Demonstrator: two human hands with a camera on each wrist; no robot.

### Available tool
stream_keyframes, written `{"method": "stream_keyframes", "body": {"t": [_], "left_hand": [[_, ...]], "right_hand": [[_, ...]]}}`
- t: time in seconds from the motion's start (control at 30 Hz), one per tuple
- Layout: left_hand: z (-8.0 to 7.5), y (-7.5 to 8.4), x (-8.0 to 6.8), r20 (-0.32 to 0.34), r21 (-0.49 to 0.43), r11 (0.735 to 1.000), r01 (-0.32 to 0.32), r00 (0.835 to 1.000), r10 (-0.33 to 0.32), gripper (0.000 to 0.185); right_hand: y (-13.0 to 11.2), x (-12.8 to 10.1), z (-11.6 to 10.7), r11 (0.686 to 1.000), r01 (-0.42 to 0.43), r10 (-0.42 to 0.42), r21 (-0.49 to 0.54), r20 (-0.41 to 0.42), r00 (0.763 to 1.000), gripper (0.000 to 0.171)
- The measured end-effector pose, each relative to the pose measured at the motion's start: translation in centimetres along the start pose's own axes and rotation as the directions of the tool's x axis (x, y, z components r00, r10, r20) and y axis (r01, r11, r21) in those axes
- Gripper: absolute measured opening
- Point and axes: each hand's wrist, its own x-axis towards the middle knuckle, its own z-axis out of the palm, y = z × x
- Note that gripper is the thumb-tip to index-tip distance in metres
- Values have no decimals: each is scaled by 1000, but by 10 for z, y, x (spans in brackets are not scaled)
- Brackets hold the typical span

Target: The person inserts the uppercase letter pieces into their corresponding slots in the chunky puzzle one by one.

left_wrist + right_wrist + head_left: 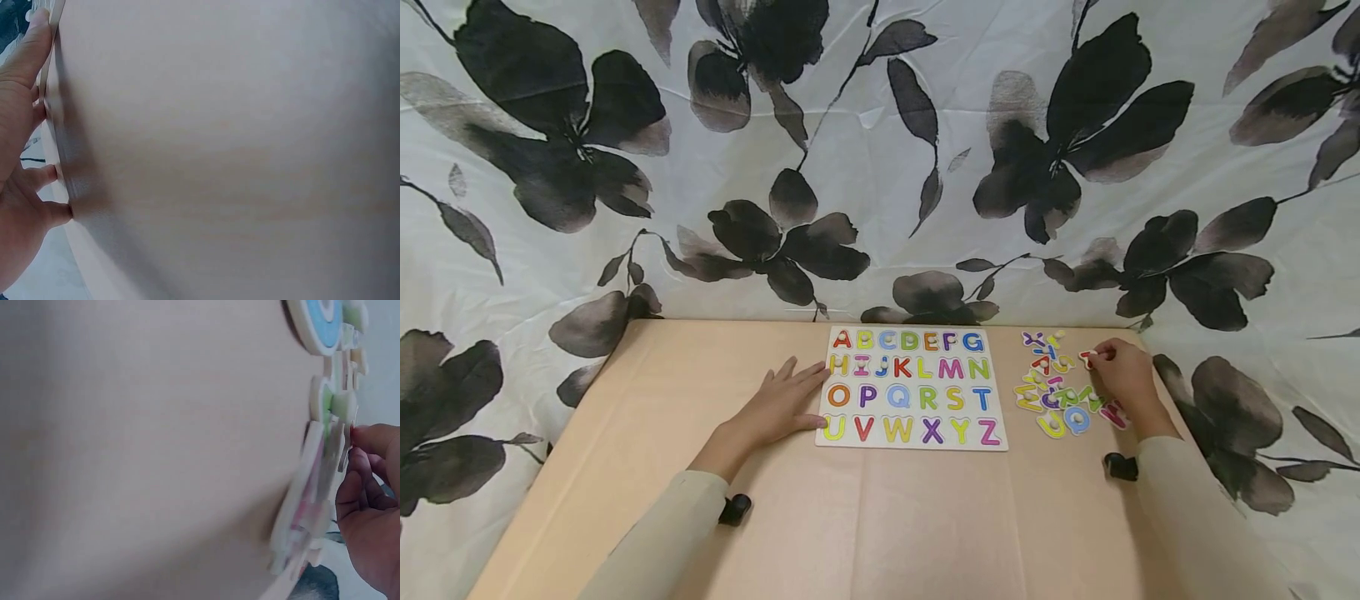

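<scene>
A white alphabet puzzle board (912,450) with colored letters A to Z in rows lies on the table. My left hand (778,404), fingers spread, touches the board's left edge; in the left wrist view the thumb (31,53) lies along that edge. To the right of the board is a pile of loose letter pieces (1051,423), among them a blue Q (1077,420). At the pile's right side my right hand (1126,377) pinches a small red letter piece (1086,358) between thumb and fingertips. Its letter is mostly covered by the fingers.
The table (865,525) has a light wood-colored top. White cloth with dark flowers (790,250) hangs behind it. Below the right hand, a pink letter piece (1114,414) lies at the pile's edge. Dark wrist devices (735,509) show beside both sleeves.
</scene>
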Motion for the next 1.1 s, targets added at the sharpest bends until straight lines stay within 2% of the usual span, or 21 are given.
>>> {"method": "stream_keyframes", "body": {"t": [0.17, 0.43, 0.67, 1.1], "left_hand": [[0, 1, -1, -8, -8, 1000, -10, 1000, 10, 91], [3, 2, 0, -15, 5, 1000, -29, 999, 29, 91], [2, 2, -2, -13, -6, 1000, -25, 1000, 25, 91], [1, -1, -2, -14, 1, 1000, -21, 1000, 21, 91]], "right_hand": [[-5, -9, -6, 998, 53, -54, 23, 12, 998, 29], [-28, -28, -12, 989, 149, -150, 23, 40, 988, 28], [-58, -36, -3, 950, 307, -309, 60, 31, 951, 16], [-131, -53, 29, 905, 401, -418, 140, 124, 900, 11]]}}
